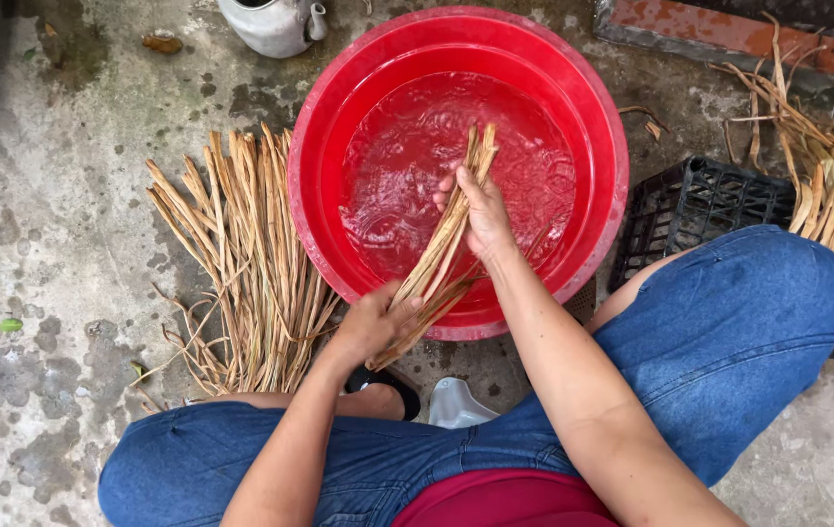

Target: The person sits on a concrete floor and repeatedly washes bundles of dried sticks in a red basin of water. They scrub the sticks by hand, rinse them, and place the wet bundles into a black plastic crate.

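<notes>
Dried reed strips [441, 256] gripped by left hand [373, 322] low, right hand [480, 217] higher.

we see no packages, labels, signs or screens here
</notes>
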The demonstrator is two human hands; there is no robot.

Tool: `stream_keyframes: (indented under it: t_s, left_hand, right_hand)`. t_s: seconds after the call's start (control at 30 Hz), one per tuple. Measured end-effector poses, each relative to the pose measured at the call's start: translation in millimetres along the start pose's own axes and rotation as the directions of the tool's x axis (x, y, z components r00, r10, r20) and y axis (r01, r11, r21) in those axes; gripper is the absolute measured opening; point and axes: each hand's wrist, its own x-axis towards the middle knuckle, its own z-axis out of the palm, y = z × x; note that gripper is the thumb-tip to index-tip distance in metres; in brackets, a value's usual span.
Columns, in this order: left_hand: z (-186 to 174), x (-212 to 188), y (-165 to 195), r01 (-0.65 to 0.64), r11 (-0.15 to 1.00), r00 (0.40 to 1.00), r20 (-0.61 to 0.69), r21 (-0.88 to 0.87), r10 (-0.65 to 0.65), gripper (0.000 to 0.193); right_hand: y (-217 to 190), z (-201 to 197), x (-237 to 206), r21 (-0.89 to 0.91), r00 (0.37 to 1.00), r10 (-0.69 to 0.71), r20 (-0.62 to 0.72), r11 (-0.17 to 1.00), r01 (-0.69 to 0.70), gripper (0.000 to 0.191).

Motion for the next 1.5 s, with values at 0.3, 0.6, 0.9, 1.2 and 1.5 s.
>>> stream_keyframes:
  t_s: [0.3,0.6,0.9,1.2,1.5]
  left_hand:
    - [12.7,42.0,29.0,-0.278,0.802,0.959,-0.104,-0.529,0.264,0.057]
    - [6.0,17.9,31.7,-0.258,0.825,0.966,-0.12,-0.503,0.23,0.028]
    - [-26.3,15.1,29.2,-0.297,0.768,0.955,-0.161,-0.568,0.25,0.045]
    - [-25.4,22.4,32.3,-0.312,0.654,0.948,-0.179,-0.689,0.263,0.043]
    - [-29.9,32.4,23.8,-0.407,0.626,0.912,-0.256,-0.665,0.321,0.04]
  right_hand:
    - [-30.1,86.5,-42.6,-0.317,0.96,-0.232,0.154,0.909,0.27,0.017]
    - [-89.1,32.6,-6.6,-0.257,0.94,-0.234,-0.248,0.951,0.169,0.03]
    - [-97.2,70.3,-34.5,-0.304,0.999,0.021,-0.029,0.952,-0.029,0.026]
    - [-77.9,89.8,-46.2,-0.54,0.994,-0.019,0.111,0.838,0.077,0.013]
    - [-60.0,99.7,-59.4,-0.537,0.983,0.129,0.132,0.843,-0.038,0.028]
